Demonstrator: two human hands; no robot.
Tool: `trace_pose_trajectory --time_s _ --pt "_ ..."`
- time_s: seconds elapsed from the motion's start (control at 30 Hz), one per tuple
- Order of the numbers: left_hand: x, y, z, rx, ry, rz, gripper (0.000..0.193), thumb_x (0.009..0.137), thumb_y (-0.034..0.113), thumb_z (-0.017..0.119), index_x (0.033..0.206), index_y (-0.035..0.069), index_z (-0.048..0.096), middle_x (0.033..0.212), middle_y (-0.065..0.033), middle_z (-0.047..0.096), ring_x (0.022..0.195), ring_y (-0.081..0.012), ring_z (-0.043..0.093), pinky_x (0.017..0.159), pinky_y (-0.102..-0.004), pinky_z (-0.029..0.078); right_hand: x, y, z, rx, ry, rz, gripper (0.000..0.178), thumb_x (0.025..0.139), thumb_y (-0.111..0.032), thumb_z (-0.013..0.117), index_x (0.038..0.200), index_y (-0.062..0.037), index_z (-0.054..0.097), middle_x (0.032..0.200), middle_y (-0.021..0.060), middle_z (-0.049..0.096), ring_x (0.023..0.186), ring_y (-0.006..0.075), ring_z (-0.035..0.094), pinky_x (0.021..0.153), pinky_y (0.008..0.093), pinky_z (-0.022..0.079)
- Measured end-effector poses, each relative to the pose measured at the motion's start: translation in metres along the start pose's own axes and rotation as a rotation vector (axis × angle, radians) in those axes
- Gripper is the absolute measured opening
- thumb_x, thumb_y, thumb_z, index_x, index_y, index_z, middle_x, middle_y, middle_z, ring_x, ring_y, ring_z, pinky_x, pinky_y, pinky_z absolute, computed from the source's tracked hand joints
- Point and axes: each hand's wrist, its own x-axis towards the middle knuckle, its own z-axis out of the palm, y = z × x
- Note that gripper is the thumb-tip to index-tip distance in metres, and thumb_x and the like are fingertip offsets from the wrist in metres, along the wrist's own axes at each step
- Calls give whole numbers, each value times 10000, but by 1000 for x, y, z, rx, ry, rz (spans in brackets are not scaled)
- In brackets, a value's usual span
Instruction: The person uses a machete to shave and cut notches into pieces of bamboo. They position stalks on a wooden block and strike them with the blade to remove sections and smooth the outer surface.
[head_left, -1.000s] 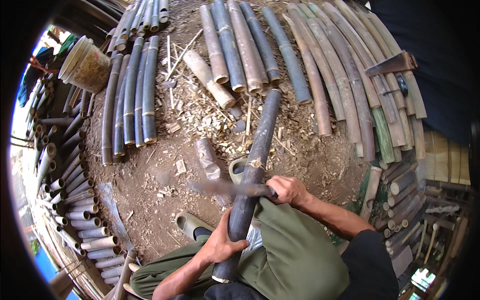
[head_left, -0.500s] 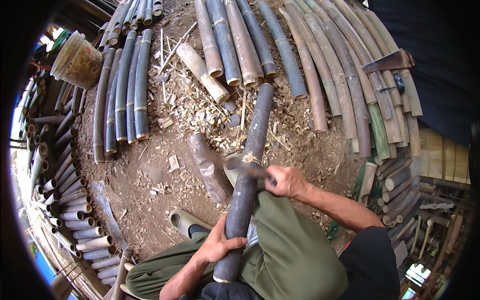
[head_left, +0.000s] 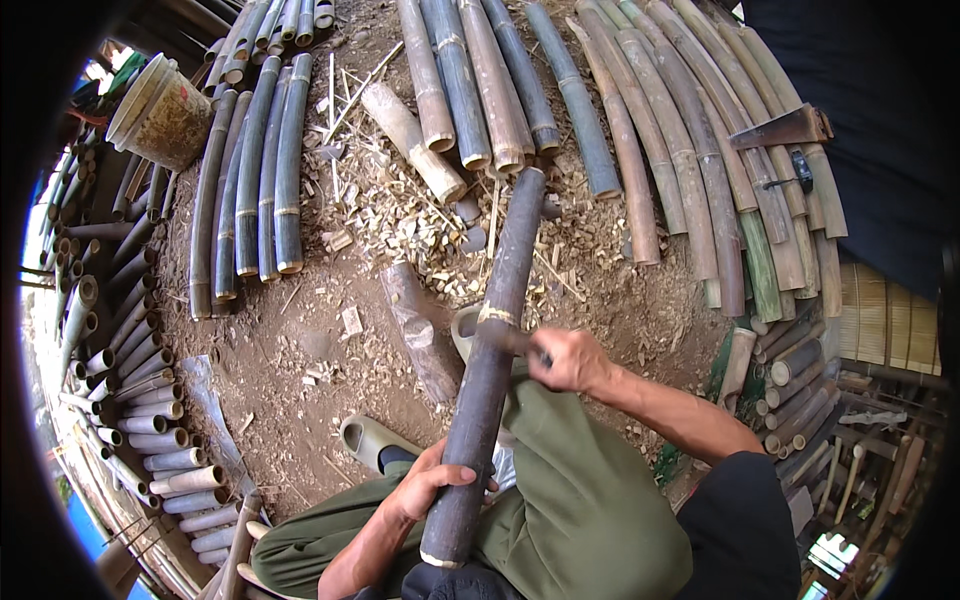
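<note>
From my remote station I observe two bare hands at work on a dark bamboo pole, which slants from the wearer's lap, between the legs, up and away over the ground. The left hand is wrapped around its near portion, thumb laid across the upper surface. The right hand is closed around the handle of a blade; the blade, blurred, crosses the pole just below a pale node ring, and I cannot tell whether its edge touches the wall. The pole's far end lies near the cut ends of an upper row of bamboo poles.

Left of the pole I note a short log and, beyond it, scattered wood chips and a pale bamboo piece. A light slipper covers the left foot. At upper left a soiled bucket stands tilted beside darker poles; at lower left are stacked bamboo lengths. At upper right a saw lies across brownish poles.
</note>
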Motion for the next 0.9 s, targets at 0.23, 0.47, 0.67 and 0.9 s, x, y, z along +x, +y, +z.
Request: trace_pose_trajectory --time_s 0.23,0.47,0.67,0.9 --pt "2 3 -6 142 77 -11 690 857 402 736 1306 -46 462 1097 -181 653 912 -248 673 807 -389 575 10 10 0 29 -37 143 236 906 -249 662 909 -23 596 630 96 599 521 202 621 437 352 513" --pt "-1 2 3 5 61 28 727 901 445 679 1356 -36 379 1056 -241 622 882 -377 712 744 -466 625 11 5 2 29 -144 300 260 874 -288 701 898 -60 577 654 106 583 594 274 661 529 397 553" --pt "7 -10 -15 -147 18 13 638 931 417 614 1321 -58 442 1063 -258 639 967 -406 694 816 -504 604 18 19 5 -12 -65 519 225 924 -277 643 899 -62 584 509 107 507 467 315 597 484 426 533" --pt "6 -23 -33 -83 49 -15 694 924 524 588 1303 -45 468 1046 -220 661 786 -304 717 706 -424 618 16 13 6 16 -106 433 230 917 -265 649 837 -65 569 656 111 609 546 266 630 479 393 524"
